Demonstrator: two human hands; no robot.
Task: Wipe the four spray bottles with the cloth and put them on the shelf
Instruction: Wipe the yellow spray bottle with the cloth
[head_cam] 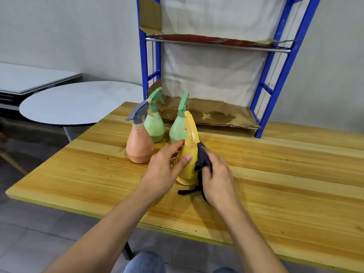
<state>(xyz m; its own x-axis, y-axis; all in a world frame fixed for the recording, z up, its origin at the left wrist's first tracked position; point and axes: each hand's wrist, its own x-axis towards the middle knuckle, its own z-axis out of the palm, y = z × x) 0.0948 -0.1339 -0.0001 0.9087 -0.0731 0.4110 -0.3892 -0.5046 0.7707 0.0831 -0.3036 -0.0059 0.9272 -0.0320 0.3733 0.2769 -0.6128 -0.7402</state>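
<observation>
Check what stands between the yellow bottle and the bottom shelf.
One green bottle stands on the table, straight between the yellow bottle and the bottom shelf. To that bottle's right, the way to the shelf looks free.

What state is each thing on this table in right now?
Yellow bottle: upright, gripped by left hand, cloth pressed against it.
Cloth: bunched in right hand, end trailing on table.
Orange bottle: standing on table, untouched.
Left green bottle, right green bottle: standing before shelf.
Shelf: holds no bottles.
</observation>
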